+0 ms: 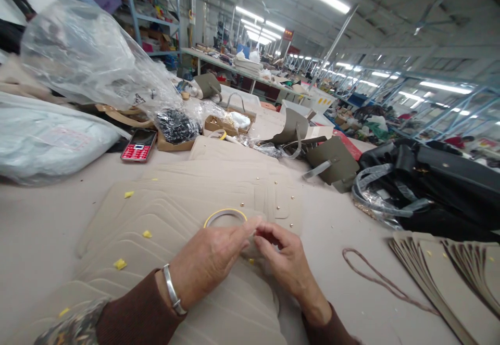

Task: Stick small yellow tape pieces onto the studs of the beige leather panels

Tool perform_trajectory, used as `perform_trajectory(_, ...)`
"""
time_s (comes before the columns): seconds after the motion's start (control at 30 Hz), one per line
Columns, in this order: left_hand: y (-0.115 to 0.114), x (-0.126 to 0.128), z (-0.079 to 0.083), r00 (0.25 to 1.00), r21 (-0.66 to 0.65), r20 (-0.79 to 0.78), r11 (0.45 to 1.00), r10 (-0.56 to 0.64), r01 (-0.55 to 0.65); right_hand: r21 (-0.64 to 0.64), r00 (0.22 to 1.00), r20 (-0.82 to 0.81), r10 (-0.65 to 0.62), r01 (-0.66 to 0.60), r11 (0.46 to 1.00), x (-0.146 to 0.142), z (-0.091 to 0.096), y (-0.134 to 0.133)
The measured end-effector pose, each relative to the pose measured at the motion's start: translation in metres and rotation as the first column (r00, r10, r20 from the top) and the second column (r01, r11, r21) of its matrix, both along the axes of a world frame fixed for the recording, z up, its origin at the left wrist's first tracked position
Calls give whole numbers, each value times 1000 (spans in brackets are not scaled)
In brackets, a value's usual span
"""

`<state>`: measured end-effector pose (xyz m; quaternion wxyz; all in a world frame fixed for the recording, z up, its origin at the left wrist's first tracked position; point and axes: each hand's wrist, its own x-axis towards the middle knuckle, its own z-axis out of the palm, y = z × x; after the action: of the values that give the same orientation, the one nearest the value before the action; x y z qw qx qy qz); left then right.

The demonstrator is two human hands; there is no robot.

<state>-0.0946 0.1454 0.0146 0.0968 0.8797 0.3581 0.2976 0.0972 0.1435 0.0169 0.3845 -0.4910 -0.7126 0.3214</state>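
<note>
My left hand [214, 254] is closed around a narrow roll of yellow-edged tape [225, 212], its ring standing up above the fingers. Close beside it, my right hand [287, 256] pinches with thumb and forefinger at the left fingertips; whatever is between them is too small to make out. Beneath both hands lie overlapping beige panels [172, 215], fanned out across the table. Small yellow tape pieces [121, 264] are stuck on several of them. Brass-coloured studs [278, 208] show on the panels beyond my hands.
To the right lie black bags [441, 183], a brown cord loop [375, 272] and a stack of beige strips [441, 267]. A red-keyed phone [139, 145] and plastic-wrapped bundles [50, 137] are at left. Olive flaps [332, 160] and small cardboard boxes [175, 139] sit farther back.
</note>
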Motion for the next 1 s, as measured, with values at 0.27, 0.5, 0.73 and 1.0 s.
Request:
perform_trajectory(0.27, -1, 4, -2, 999, -36, -50, 999, 10, -11, 345, 991, 101, 90, -119, 931, -8, -1, -2)
perform_trajectory(0.5, -4, 3, 2, 988, -186, -145, 979, 51, -78, 478, 982, 169, -82, -9, 878, -14, -10, -6)
perform_trajectory(0.73, -3, 9, 6, 996, -41, -44, 996, 80, -82, -285, 941, -256, -222, 146, 947, -22, -2, -7)
perform_trajectory(1.0, -4, 12, 4, 995, 108, 10, 989, 104, -104, -465, 839, -414, -353, 138, 874, -26, -4, 1)
